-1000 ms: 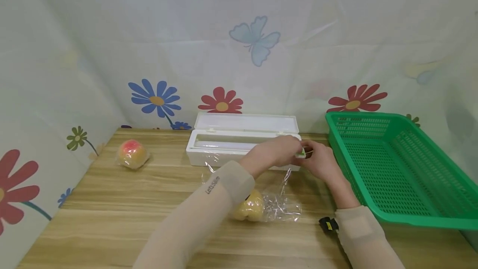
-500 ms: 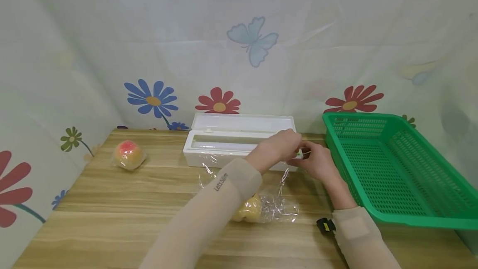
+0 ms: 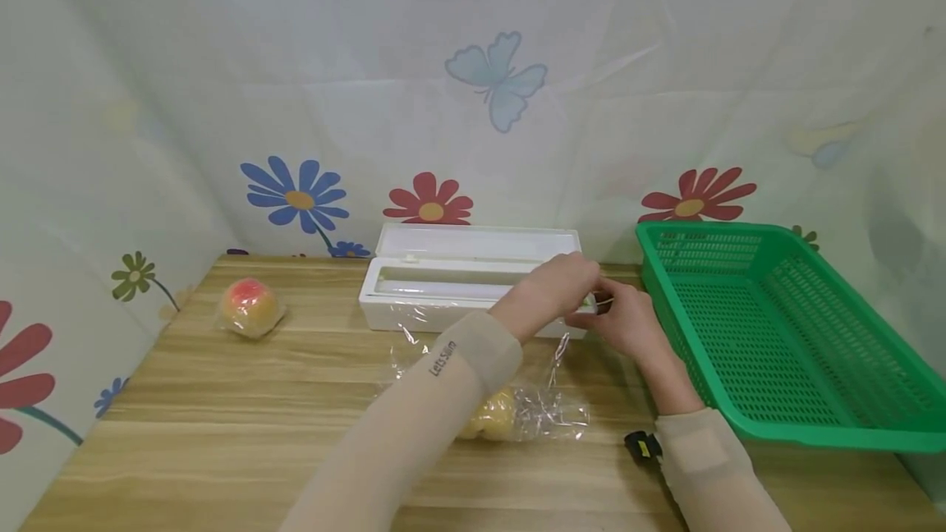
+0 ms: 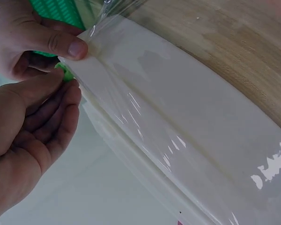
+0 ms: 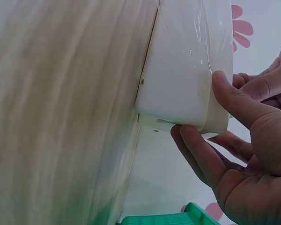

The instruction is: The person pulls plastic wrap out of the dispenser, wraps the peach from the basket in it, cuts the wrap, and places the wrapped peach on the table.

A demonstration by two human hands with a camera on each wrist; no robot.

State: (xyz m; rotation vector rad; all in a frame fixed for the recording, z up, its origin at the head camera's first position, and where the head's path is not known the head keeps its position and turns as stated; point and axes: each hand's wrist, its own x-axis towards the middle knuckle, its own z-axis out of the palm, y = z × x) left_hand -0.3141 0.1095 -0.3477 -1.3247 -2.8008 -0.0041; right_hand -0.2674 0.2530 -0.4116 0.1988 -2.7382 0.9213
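A white cling film dispenser (image 3: 414, 316) stands at the back of the table with its lid (image 3: 480, 240) raised and a roll inside. At its right end my left hand (image 3: 550, 286) pinches a small green slider (image 4: 65, 71), mostly hidden by the fingers in the head view. My right hand (image 3: 628, 318) grips the same end, thumb on the front edge and fingers beneath in the right wrist view. Clear film (image 4: 136, 108) lies across the dispenser's front edge. It runs toward a yellow fruit (image 3: 493, 419), partly covered by my left sleeve, with crumpled film beside it.
A peach (image 3: 251, 308) in clear film sits at the table's left. To the right stands a green plastic basket (image 3: 727, 401), close to my right forearm. A black strap piece (image 3: 641, 446) hangs by the right sleeve. A flowered curtain (image 3: 332, 89) rises behind the table.
The head view has shifted slightly, so the scene sits a little farther left. Both hands stay at the dispenser's right end, with the green slider now less visible between the fingers.
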